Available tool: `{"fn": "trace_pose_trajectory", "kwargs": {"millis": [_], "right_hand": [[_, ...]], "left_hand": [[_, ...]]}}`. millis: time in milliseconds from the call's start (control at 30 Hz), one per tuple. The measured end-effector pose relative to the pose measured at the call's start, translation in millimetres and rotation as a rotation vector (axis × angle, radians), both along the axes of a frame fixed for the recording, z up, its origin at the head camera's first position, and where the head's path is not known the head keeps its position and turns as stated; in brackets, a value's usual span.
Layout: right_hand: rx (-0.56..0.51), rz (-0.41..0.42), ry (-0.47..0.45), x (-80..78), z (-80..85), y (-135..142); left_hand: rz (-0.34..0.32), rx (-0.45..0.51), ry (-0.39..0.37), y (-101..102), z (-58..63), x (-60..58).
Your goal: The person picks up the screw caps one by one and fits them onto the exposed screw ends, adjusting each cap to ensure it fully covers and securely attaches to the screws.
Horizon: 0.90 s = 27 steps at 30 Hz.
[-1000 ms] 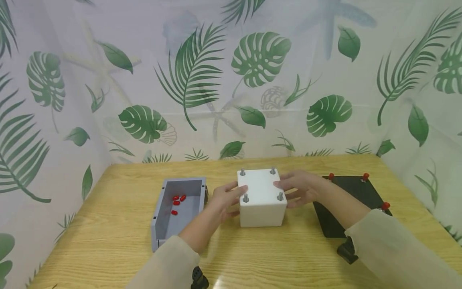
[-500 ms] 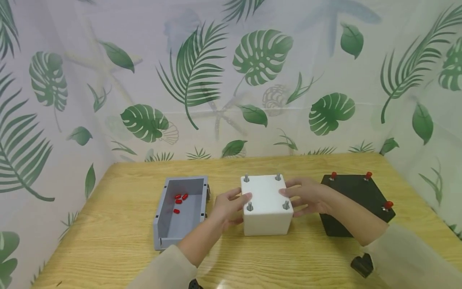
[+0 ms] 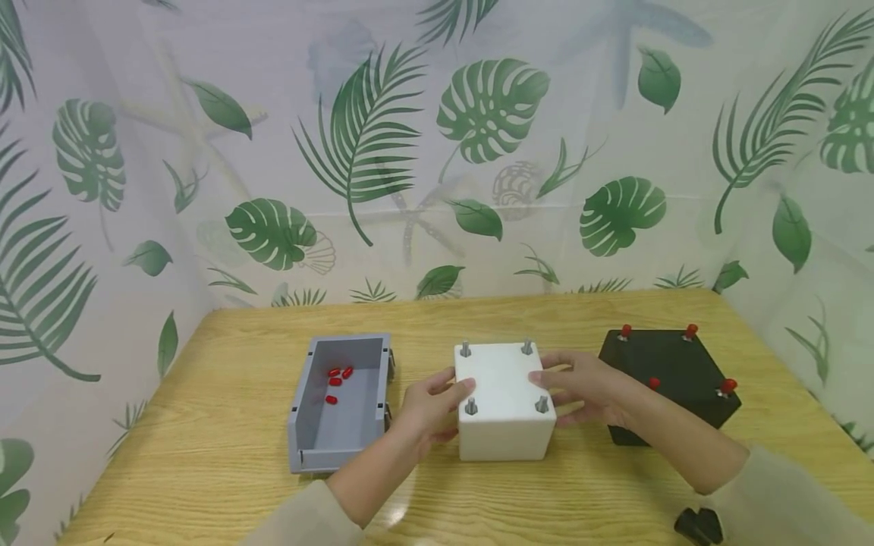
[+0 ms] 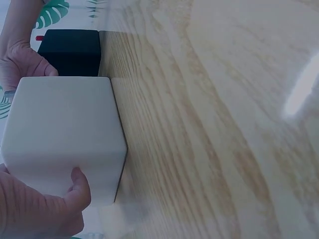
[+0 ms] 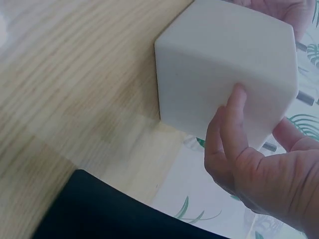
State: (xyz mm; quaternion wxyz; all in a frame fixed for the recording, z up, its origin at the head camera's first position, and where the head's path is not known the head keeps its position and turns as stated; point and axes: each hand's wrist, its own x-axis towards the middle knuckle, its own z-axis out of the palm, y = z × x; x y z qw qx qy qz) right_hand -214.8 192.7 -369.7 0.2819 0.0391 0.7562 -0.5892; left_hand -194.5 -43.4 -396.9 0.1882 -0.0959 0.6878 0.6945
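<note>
A white block (image 3: pixel 505 387) with a metal threaded stud (image 3: pixel 471 406) at each top corner stands in the middle of the wooden table. My left hand (image 3: pixel 429 409) grips its left side, thumb over the top edge and fingers against the side wall. On the opposite side my right hand (image 3: pixel 587 387) holds it the same way, its fingertips pressed to the side wall in the right wrist view. The block's underside (image 4: pixel 118 174) lies right at the tabletop in the left wrist view. Its far face is hidden from the head camera.
Left of the block sits a grey open bin (image 3: pixel 341 451) with several small red caps (image 3: pixel 334 382) inside. At the right stands a black block (image 3: pixel 669 368) with red-capped studs (image 3: pixel 727 387), partly behind my right forearm. A leaf-patterned curtain (image 3: pixel 410 152) borders the table's back and sides.
The white block has moved toward me and slightly right, with both hands holding it throughout. The right forearm has shifted nearer, showing more of the black block. The bin and caps stay put.
</note>
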Motion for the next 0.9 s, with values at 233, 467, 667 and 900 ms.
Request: {"fn": "trace_pose_trajectory", "kwargs": {"millis": [233,467,667,900], "right_hand": [[0.196,0.033,0.304,14.6,-2.7,-5.0],[0.558,0.075,0.929,23.9,-19.6,3.0],[0.588,0.316,1.674,14.2,-42.0,23.3],[0.483,0.697,1.629,6.1,-35.9,32.3]], "left_hand": [[0.010,0.017,0.004,-1.3,-0.5,3.8],[0.007,0.018,0.002,-2.0,-1.0,3.6],[-0.003,0.009,0.007,-0.6,-0.2,2.8],[0.011,0.017,0.002,-1.6,-0.1,2.9]]}}
